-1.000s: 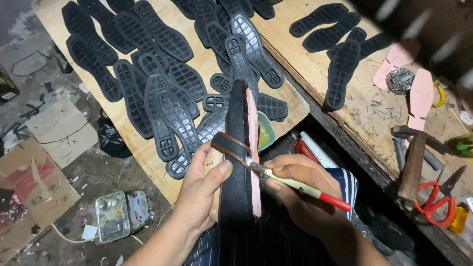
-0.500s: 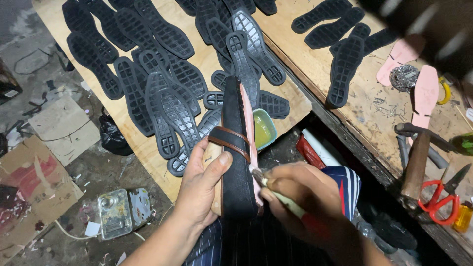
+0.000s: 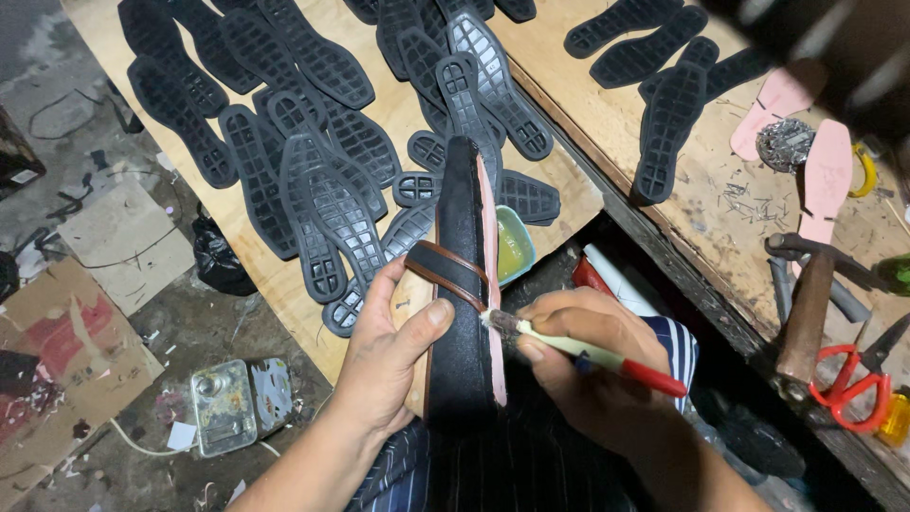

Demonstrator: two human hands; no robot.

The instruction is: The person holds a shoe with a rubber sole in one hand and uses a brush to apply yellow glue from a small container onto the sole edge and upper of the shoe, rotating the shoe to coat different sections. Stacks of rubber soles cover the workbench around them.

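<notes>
Black rubber outsoles [image 3: 322, 204] are spread in rows over a plywood table [image 3: 578, 185] above a littered floor, while a black sandal [image 3: 463, 284] with a pink insole edge [image 3: 491, 284] is held upright over the lap. The sandal is clasped by the left hand [image 3: 384, 360], thumb pressed beside its brown strap [image 3: 450, 273], and a glue brush [image 3: 588, 353] is pinched in the right hand [image 3: 592, 365], bristles touching the pink edge. A thin, even coat would best be laid along that edge, kept off the strap, with the sandal held steady.
</notes>
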